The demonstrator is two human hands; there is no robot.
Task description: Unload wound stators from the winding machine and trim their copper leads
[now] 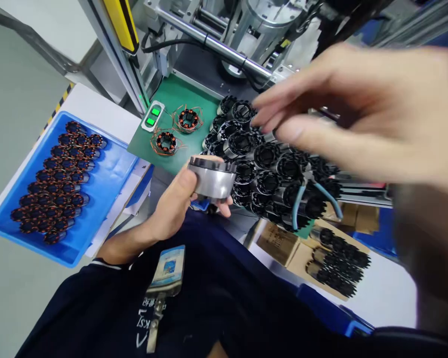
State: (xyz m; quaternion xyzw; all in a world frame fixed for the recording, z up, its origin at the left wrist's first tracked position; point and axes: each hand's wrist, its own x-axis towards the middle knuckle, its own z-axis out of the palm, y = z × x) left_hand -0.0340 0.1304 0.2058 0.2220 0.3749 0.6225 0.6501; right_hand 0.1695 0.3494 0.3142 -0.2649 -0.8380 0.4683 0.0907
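My left hand (175, 201) is wrapped round a stator core (214, 180), a silver metal ring with a black toothed plastic edge on top. It is tilted a little in front of my body. My right hand (358, 109) is raised at the right, smeared by motion, with its thumb and fingers apart and no object visible between them. Behind it, on the green work surface, lies a stack of similar stator cores (267, 155). Pliers with light blue handles (298, 206) rest on that stack. Two stators wound with copper wire (188, 119) sit left of it.
A blue tray (114, 184) holding rows of copper-wound stators stands at the left. Beside the work surface is a panel with two green lit buttons (153, 116). Machine rods (216, 47) span the back. At lower right, more stator cores (336, 261) lie on cardboard.
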